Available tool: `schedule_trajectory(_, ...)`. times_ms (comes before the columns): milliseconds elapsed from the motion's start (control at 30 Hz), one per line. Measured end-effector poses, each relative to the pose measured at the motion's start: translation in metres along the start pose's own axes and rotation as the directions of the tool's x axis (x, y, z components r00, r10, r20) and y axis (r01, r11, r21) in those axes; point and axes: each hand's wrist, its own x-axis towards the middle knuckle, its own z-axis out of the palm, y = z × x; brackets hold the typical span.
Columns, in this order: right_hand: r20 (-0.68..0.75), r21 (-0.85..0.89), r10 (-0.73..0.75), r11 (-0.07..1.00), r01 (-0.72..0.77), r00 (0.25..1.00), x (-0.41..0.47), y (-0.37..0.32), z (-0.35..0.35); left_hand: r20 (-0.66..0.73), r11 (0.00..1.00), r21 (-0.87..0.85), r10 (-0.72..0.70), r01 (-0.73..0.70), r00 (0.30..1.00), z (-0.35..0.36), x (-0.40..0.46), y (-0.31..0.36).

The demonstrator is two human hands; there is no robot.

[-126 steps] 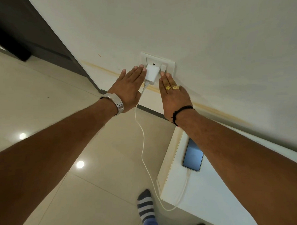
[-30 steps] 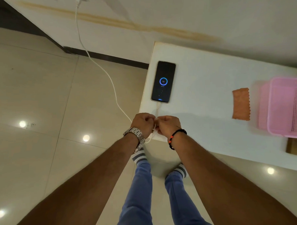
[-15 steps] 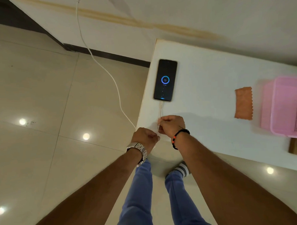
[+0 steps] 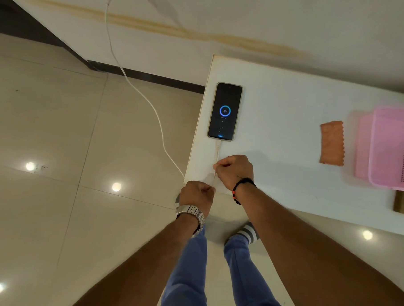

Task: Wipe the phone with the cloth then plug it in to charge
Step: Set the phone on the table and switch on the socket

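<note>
The phone (image 4: 224, 111) lies face up near the left end of the white table (image 4: 276, 126), its screen lit with a blue charging ring. A white charging cable (image 4: 145, 102) runs from its lower end toward me, then loops off the table's left edge and up the wall. My right hand (image 4: 235, 171) pinches the cable on the table just below the phone. My left hand (image 4: 197, 194) pinches the same cable at the table's front corner. The orange cloth (image 4: 331, 142) lies flat on the table to the right.
A pink plastic basket (image 4: 390, 149) stands at the table's right end, next to the cloth. The wall (image 4: 260, 16) runs behind the table. Glossy tiled floor (image 4: 57, 159) lies to the left; my legs and striped socks are below.
Earlier both hands were at the wall charger. Over the last second my hands have parted along the cable: the right went up toward the phone, the left stayed by the front corner.
</note>
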Motion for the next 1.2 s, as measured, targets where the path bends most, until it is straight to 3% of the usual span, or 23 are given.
schedule_trajectory(233,-0.045,-0.05,0.006,0.999,-0.008,0.999,0.0,-0.009,0.005,-0.087,0.973,-0.141,-0.196,0.183,0.977,0.007,-0.001,-0.002)
schedule_trajectory(767,-0.074,-0.032,0.037,0.999,-0.039,0.997,0.002,-0.009,0.008,-0.105,1.0,0.006,0.022,-0.021,0.994,0.007,0.001,-0.017)
schedule_trajectory(1200,-0.036,-0.062,0.024,0.998,-0.026,0.999,0.005,-0.007,0.007,-0.087,1.0,0.007,-0.024,0.025,0.996,0.001,-0.001,-0.017)
